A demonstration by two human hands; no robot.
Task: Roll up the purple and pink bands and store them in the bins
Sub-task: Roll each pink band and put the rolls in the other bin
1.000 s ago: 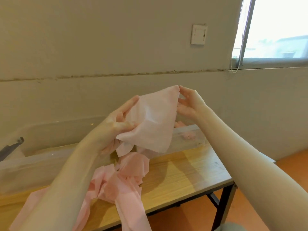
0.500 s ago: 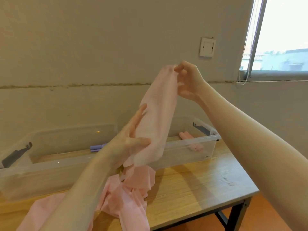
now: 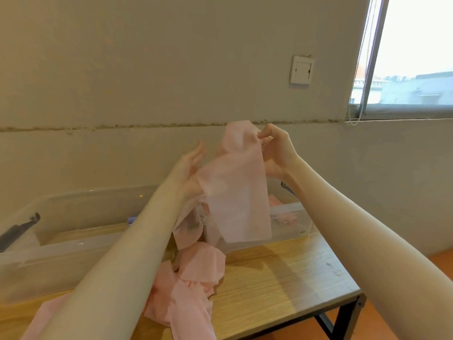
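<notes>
standing on the left of the light wooden table (image 3: 282, 273) is a large clear plastic bin (image 3: 73, 241) with a small purple roll (image 3: 132, 220) inside. my left hand (image 3: 188, 173) is open, fingers straight, touching the left edge of the long thin pink fabric band (image 3: 235, 192). my right hand (image 3: 277, 150) pinches its top corner, held high above the table. the rest hangs down and lies crumpled on the wood. behind it, a second clear bin (image 3: 294, 222) holds pink rolls (image 3: 285, 218).
</notes>
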